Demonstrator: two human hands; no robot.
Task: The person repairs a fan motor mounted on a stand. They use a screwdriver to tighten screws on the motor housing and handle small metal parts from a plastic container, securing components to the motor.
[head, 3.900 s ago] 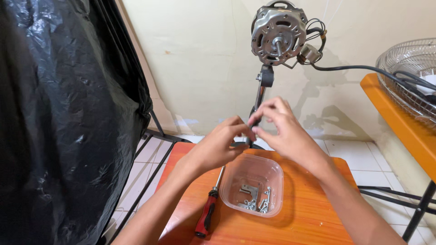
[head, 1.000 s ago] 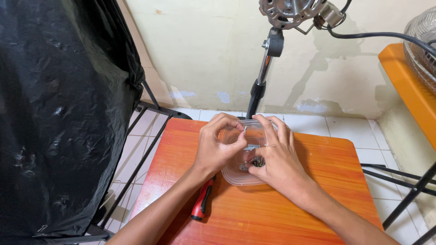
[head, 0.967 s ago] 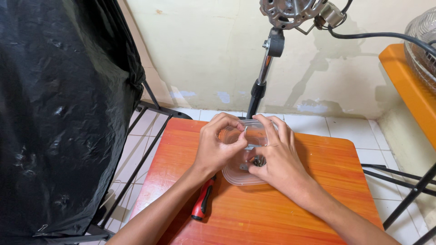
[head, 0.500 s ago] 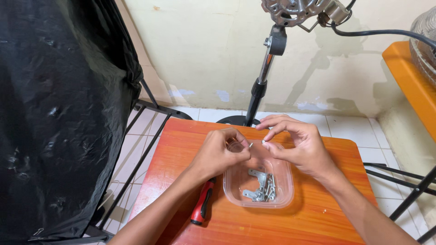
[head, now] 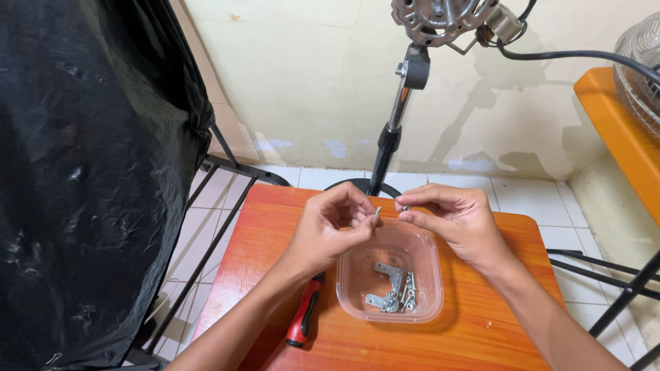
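Here your hands meet just above the far rim of the clear plastic tub, which sits near the middle of the orange wooden table. Your left hand is curled, thumb and forefinger pinched on a small metal screw; your right hand pinches a tiny dark nut or similar piece at its fingertips, though it is too small to name surely. The two bits are just beside each other, apart by a sliver.

Inside the tub lie a bent metal bracket and a cluster of loose screws, toward its right half. A red-and-black screwdriver lies on the table to the tub's left, partly under your left forearm, pointing away from you.

For room: the table's right half and near edge are open wood. To your left a black plastic sheet hangs over a dark metal frame, close to the table's left edge. Straight ahead, the fan stand's pole rises from its base behind the far edge, with the bare motor on top and a black cable running right. An orange shelf holding a wire fan guard stands at the right, against a cream wall over white floor tiles.
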